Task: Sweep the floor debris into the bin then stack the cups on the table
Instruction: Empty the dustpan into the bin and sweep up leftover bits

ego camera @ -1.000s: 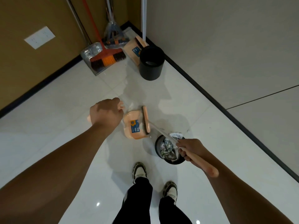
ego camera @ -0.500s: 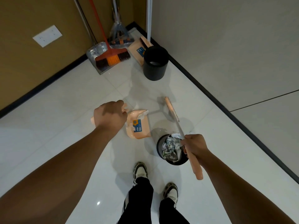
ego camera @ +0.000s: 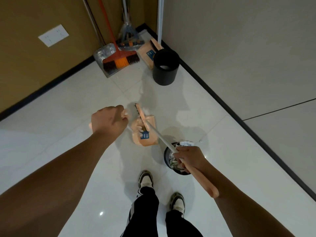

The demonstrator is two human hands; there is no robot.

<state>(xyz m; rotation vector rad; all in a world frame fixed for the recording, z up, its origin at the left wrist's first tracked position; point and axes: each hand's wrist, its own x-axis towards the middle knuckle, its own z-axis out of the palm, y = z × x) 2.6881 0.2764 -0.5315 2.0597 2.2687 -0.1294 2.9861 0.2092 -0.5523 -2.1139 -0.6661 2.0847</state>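
Here, in the head view, the left hand [ego camera: 107, 121] was curled round the handle of the peach dustpan [ego camera: 145, 134], whose pan sat on the white floor [ego camera: 59, 134] just beside the small bin [ego camera: 177, 159]. The right hand [ego camera: 189, 159] gripped the long-handled brush [ego camera: 140, 115], its head lying at the pan's mouth. The bin looked nearly full of crumpled debris (paper, probably). To do this well, short strokes toward the pan seemed best, with the pan's lip pressed flat so nothing slipped under. A white speck [ego camera: 201, 141] lay past the bin. No cups or table showed.
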